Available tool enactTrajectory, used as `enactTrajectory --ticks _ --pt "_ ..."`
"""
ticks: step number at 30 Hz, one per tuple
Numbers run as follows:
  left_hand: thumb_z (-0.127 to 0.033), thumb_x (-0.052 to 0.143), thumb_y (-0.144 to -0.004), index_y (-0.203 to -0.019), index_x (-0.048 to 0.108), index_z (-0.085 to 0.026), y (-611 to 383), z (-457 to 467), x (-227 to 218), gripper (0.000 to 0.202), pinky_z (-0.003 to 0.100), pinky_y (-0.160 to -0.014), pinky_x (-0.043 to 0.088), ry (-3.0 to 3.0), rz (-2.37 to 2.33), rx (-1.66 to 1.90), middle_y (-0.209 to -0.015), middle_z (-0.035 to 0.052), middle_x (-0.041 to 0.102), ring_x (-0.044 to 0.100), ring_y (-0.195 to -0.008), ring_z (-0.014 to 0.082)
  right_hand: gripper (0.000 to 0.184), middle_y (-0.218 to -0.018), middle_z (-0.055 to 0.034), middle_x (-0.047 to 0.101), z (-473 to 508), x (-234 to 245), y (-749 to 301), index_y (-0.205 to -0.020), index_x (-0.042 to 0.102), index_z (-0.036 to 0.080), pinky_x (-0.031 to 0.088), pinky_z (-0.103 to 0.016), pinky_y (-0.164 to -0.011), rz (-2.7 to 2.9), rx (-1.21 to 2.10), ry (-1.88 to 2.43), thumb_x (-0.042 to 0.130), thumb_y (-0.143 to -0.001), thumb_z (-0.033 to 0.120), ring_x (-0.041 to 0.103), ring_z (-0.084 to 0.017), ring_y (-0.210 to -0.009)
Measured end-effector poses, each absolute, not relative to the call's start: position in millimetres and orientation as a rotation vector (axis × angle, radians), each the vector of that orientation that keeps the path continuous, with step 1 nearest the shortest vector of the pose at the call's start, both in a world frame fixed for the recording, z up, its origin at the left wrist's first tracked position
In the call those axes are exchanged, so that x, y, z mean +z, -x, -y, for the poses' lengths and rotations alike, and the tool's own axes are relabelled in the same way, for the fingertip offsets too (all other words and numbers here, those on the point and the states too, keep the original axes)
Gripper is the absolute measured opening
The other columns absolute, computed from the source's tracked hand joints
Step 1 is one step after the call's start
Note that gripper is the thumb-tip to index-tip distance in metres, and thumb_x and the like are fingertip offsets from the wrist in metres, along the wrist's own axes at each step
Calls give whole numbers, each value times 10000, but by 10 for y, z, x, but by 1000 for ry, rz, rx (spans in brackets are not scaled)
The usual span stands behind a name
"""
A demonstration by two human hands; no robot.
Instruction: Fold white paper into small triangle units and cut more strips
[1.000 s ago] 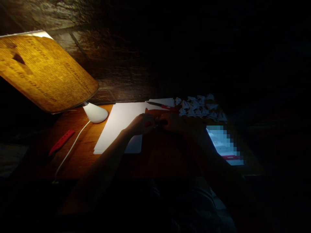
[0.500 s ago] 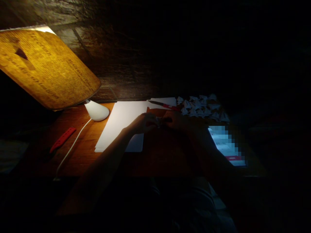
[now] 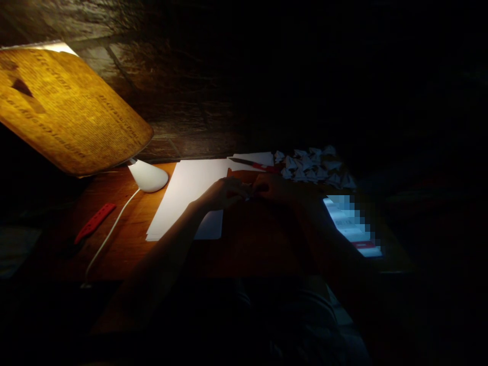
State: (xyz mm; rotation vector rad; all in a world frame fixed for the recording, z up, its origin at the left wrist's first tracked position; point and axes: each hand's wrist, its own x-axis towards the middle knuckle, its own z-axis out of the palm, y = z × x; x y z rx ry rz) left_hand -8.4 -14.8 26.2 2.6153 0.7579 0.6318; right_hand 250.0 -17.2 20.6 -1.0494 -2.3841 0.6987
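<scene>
A dim wall (image 3: 171,101) rises behind the wooden tabletop (image 3: 244,256). At frame centre, a small paper (image 3: 248,196) sits between the fingertips of the left grip (image 3: 224,193) and right grip (image 3: 271,188), both pinched on it. It looks pale; shadow hides its shape. Just beyond lies a knife (image 3: 261,166); sheets (image 3: 190,188) lie left of centre, folded papers (image 3: 305,166) right, a lit screen (image 3: 341,223) lower right, a lamp (image 3: 76,112) upper left.

Left of the left hand (image 3: 227,192) stands a lamp (image 3: 72,112) with a white base and a glowing yellow, lettered shade. Its white cord (image 3: 110,240) runs toward the near edge of the worktop (image 3: 133,229). A slim red object (image 3: 94,222) lies farther left than the cord. Right of the right hand (image 3: 270,186), nearer the body, shines a partly pixelated screen (image 3: 344,222). Beyond the left hand rises a rough wall (image 3: 125,71).
</scene>
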Motion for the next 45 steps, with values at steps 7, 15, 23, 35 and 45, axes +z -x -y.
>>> enactTrajectory --ticks 7,15,23,35,45 --pt "-208 668 -954 -993 850 -253 61 135 264 192 383 -910 613 -2611 -682 675 -1022 59 801 739 -966 206 134 -1010 -91 737 135 136 -2415 -993 832 148 440 -299 -784 2375 617 1151 730 -920 196 639 -192 -888" --pt "-190 698 -907 -935 850 -238 83 114 240 162 362 -861 611 -2624 -710 650 -1001 62 805 739 -941 208 73 -1001 -109 775 205 154 -2312 -893 811 143 453 -300 -746 2267 571 1323 765 -861 190 673 -200 -852" --pt "-176 670 -888 -919 839 -235 68 134 284 181 363 -854 608 -2611 -675 674 -960 55 799 735 -926 205 51 -984 -90 783 189 164 -2276 -850 791 151 459 -280 -736 2168 659 1398 789 -803 132 674 -179 -830" --pt "-198 664 -862 -882 817 -219 51 129 285 155 391 -839 603 -2617 -712 615 -936 70 776 725 -923 231 95 -977 -79 765 222 181 -2190 -829 777 184 451 -306 -740 2113 624 1479 744 -777 111 655 -202 -860" --pt "-238 639 -958 -1113 803 -229 3 189 214 226 389 -874 609 -2627 -818 698 -998 67 757 722 -953 220 136 -994 -86 773 114 108 -2337 -915 823 153 469 -297 -785 2204 696 1297 785 -787 124 677 -196 -879"
